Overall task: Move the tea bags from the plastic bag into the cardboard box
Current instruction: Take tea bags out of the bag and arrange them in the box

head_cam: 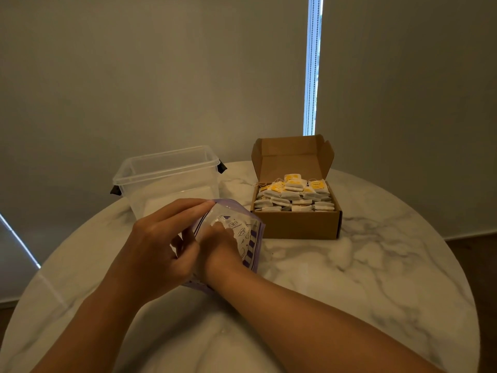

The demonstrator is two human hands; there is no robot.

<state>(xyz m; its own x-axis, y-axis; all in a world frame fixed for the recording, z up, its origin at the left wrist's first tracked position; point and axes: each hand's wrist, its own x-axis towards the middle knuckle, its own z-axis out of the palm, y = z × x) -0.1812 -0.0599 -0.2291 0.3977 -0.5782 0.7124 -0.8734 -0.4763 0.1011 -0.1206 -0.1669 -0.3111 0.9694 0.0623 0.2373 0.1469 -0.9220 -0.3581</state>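
Observation:
A clear plastic bag (248,238) with purple print stands on the marble table in front of me. My left hand (161,243) pinches its top edge and holds it open. My right hand (219,239) is pushed inside the bag up to the wrist; its fingers are blurred by the plastic, so what they hold is hidden. Behind and to the right, the open cardboard box (295,224) stands with its lid up, filled with several white tea bags (294,196) with yellow tags.
A clear plastic tub (166,173) with black clips stands behind the bag on the left. The round marble table (376,265) ends close behind the box and tub, near the roller blinds.

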